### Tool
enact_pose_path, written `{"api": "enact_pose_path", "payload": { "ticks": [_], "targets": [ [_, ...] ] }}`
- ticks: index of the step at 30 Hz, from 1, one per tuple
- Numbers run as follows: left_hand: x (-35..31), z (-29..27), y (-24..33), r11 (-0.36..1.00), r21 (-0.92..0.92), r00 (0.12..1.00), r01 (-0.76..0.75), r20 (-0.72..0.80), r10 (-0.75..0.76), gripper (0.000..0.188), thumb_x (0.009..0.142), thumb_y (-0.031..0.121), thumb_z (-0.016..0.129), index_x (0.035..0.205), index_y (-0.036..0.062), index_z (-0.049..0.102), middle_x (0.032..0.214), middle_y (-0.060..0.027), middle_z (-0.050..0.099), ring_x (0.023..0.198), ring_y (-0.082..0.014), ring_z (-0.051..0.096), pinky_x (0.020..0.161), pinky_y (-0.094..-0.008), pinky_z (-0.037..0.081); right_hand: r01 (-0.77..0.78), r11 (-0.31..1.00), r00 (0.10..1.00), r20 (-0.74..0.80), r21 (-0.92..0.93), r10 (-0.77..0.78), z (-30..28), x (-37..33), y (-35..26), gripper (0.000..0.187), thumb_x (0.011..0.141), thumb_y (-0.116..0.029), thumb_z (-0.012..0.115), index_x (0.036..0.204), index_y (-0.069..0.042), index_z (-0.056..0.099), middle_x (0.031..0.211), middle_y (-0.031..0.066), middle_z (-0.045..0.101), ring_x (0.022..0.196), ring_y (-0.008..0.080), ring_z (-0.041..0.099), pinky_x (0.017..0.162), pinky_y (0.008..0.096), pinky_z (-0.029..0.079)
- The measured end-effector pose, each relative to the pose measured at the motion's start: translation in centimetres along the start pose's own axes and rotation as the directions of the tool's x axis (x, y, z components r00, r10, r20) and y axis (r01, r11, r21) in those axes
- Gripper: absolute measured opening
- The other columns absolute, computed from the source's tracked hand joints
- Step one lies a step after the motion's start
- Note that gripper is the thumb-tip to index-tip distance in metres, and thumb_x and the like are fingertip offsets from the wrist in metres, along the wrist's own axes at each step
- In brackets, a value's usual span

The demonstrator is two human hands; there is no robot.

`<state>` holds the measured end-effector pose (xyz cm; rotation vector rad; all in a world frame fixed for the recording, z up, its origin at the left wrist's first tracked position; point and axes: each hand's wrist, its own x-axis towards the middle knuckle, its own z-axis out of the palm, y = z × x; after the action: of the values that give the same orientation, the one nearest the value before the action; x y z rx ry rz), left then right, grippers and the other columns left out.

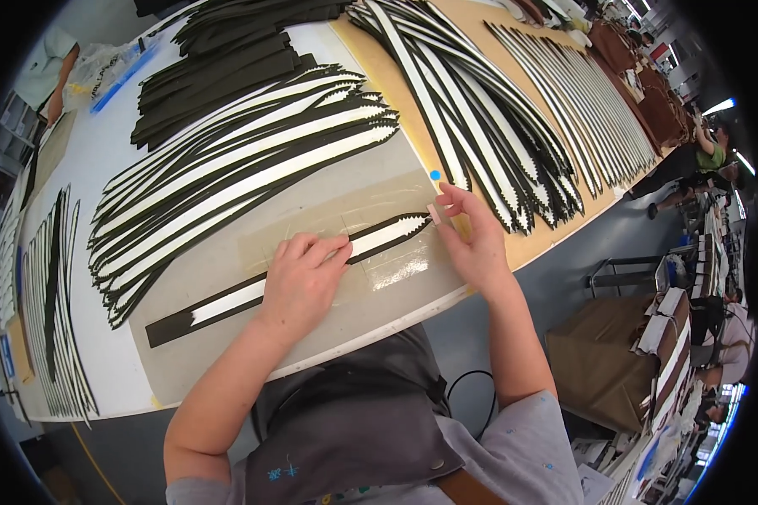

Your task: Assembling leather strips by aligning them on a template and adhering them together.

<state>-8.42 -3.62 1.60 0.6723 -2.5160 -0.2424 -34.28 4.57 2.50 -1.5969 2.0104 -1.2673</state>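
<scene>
- While the white band [232,302] already covers most of the striped strip [383,238], its lower-left end is bare black, so I'd call this piece partway through handling.
- At the pointed end the band finishes in a toothed edge, just short of the tip.
- Pile behind the mat [185,370]: many striped strips [244,177] with the same white band. Look like the same stage or near it; can't tell if they're finished.
- Black strips [215,88] beyond that pile show no white on the visible faces. Could be work left, could just be lying face down.
- Second striped pile [480,109] on the right side of the counter [114,370]; its status isn't readable either.
- Position: strip lies slantwise on the mat, pointed end over the clear sheet [400,269], running under the left hand [299,278] with its tip just beside the right hand's fingers.
- Left hand: fingers bunched, resting across the strip's middle. Pressing or gripping, can't tell.
- Right hand [476,240]: narrow, thumb and forefinger pinching a small pink tab [434,214] at the tip.
</scene>
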Motion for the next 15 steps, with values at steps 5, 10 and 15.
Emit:
{"api": "enact_pose_path", "payload": {
  "ticks": [5,10,15],
  "targets": [
    [-0.1,0.2,-0.1,0.999,-0.036,1.000,0.000,-0.025,-0.001,0.031,0.082,0.008,0.075,0.113,0.0053,0.072,0.115,-0.0021,0.069,0.101,-0.0270,0.058,0.086,-0.0391,0.046,0.030,0.997,0.996,0.086,-0.065,-0.024,0.1,1.1,0.2,0.024,0.087,0.004,0.070,0.110,-0.001,0.072,0.096,0.0086,0.071,0.083,0.0165,0.065,0.078,0.0284,0.053],
    [-0.2,0.2,0.0,0.999,-0.033,1.000,0.011,-0.015,-0.012,0.031,0.082,0.008,0.074,0.113,0.0052,0.072,0.116,-0.0026,0.068,0.101,-0.0267,0.058,0.089,-0.0395,0.045,-0.031,0.997,0.994,0.106,-0.075,0.039,0.5,1.9,0.1,0.013,0.087,0.002,0.073,0.100,0.000,0.075,0.089,0.0089,0.071,0.074,0.0149,0.065,0.071,0.0275,0.054],
    [-0.4,0.3,-0.2,0.992,-0.114,0.998,0.056,-0.002,-0.057,0.030,0.084,0.006,0.074,0.114,0.0049,0.072,0.117,-0.0040,0.069,0.099,-0.0275,0.057,0.089,-0.0389,0.048,-0.140,0.989,0.976,0.161,-0.036,0.144,0.6,2.5,0.6,0.015,0.087,0.002,0.075,0.101,-0.001,0.076,0.087,0.0053,0.074,0.078,0.0116,0.067,0.073,0.0258,0.055]
  ]
}}
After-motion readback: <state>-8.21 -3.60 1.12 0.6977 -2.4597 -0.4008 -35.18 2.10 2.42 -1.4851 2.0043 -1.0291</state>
